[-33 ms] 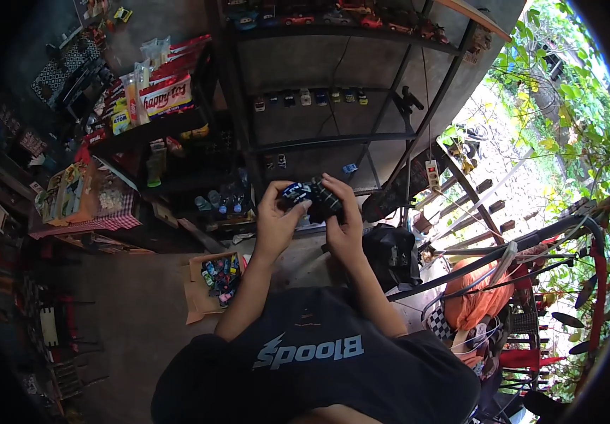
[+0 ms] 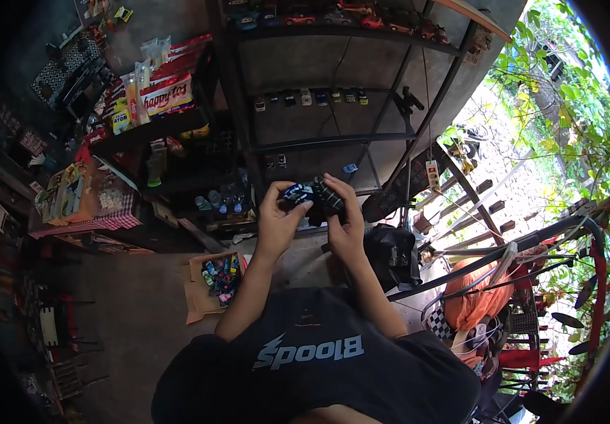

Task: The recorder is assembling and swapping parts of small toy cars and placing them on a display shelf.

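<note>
In front of my chest, above the lower shelf, my left hand [image 2: 279,220] is closed around a small blue-and-white toy car [image 2: 296,192]. Close beside it, my right hand [image 2: 346,217] grips a dark object [image 2: 328,196] with pale streaks. Its kind is hard to make out, and black material hangs between the two hands. Several small toy cars [image 2: 306,97] stand in a row on the middle tier of the dark metal rack [image 2: 333,139]. A light blue toy car [image 2: 349,168] sits on the tier below, just beyond my right hand.
An open cardboard box [image 2: 195,290] of small toy cars lies at lower left. Larger toy cars [image 2: 299,20] line the top tier. Snack packets [image 2: 167,95] fill a shelf at left. A black bag [image 2: 392,258] and an orange bundle [image 2: 478,295] are to the right.
Both hands keep their hold. The toy car and the dark object have tilted slightly between my fingers; everything else looks the same.
</note>
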Action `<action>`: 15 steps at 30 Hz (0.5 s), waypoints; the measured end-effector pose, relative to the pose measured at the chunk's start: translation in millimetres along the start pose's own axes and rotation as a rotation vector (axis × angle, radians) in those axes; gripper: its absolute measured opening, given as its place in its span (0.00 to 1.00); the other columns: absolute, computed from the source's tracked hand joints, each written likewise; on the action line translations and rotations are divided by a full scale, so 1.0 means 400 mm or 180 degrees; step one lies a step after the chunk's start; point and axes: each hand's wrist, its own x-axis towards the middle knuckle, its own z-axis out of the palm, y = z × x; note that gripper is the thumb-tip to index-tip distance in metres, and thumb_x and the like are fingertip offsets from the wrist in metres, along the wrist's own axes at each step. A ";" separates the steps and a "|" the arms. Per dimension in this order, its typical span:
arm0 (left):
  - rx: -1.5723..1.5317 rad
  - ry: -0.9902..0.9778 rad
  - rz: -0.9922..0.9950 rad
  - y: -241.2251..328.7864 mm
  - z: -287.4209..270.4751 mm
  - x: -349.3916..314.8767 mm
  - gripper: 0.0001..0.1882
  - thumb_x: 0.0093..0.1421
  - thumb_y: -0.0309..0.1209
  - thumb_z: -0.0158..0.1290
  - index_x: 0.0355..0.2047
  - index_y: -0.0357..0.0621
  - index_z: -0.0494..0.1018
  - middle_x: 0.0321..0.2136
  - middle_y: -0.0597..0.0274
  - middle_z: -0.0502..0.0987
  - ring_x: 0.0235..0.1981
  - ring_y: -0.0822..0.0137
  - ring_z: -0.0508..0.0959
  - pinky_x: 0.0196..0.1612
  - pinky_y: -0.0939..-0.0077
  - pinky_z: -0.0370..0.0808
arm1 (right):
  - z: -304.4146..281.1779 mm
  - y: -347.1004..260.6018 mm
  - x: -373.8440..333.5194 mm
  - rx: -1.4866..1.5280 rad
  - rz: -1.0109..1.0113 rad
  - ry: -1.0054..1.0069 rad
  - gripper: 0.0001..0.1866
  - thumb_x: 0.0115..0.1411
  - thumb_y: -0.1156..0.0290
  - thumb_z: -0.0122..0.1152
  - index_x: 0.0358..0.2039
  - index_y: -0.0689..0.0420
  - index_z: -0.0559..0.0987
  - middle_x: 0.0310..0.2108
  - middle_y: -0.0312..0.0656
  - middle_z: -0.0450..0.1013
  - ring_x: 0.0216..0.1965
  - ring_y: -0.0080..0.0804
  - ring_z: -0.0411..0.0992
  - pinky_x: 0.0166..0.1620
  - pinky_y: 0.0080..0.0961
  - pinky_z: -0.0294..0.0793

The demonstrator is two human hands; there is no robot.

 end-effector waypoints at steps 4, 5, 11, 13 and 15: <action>0.0098 -0.0003 0.0177 -0.023 0.002 -0.003 0.20 0.56 0.12 0.56 0.46 0.39 0.66 0.38 0.66 0.72 0.42 0.78 0.75 0.47 0.83 0.73 | 0.000 -0.022 0.013 -0.0108 -0.0022 -0.0151 0.33 0.43 0.91 0.44 0.54 0.61 0.74 0.59 0.51 0.68 0.63 0.48 0.63 0.67 0.38 0.57; -0.0017 0.0037 0.0207 -0.029 0.002 -0.001 0.19 0.56 0.12 0.56 0.46 0.39 0.66 0.38 0.65 0.72 0.42 0.78 0.75 0.46 0.83 0.74 | 0.002 -0.026 0.015 -0.0113 -0.0020 -0.0156 0.33 0.43 0.91 0.44 0.54 0.61 0.74 0.59 0.51 0.68 0.63 0.48 0.63 0.67 0.38 0.57; -0.0192 0.0150 0.0323 -0.003 -0.012 0.001 0.16 0.58 0.14 0.57 0.44 0.38 0.66 0.37 0.65 0.73 0.39 0.78 0.75 0.44 0.83 0.75 | 0.025 -0.008 0.009 -0.0255 -0.0210 -0.0223 0.34 0.43 0.91 0.43 0.54 0.61 0.74 0.59 0.50 0.68 0.63 0.47 0.64 0.67 0.37 0.57; -0.0220 0.0182 0.0378 0.003 -0.014 -0.001 0.15 0.58 0.15 0.57 0.43 0.38 0.66 0.37 0.65 0.73 0.39 0.78 0.75 0.44 0.83 0.74 | 0.021 0.004 0.004 -0.0124 -0.0016 -0.0117 0.34 0.44 0.91 0.44 0.55 0.61 0.73 0.59 0.50 0.68 0.63 0.45 0.64 0.67 0.37 0.57; -0.0273 0.0217 0.0391 0.006 -0.012 -0.001 0.15 0.59 0.17 0.59 0.43 0.38 0.67 0.37 0.65 0.75 0.39 0.78 0.76 0.47 0.82 0.75 | 0.025 0.021 -0.006 0.0057 0.0124 -0.0023 0.34 0.45 0.91 0.45 0.56 0.61 0.72 0.58 0.50 0.68 0.63 0.45 0.64 0.67 0.36 0.57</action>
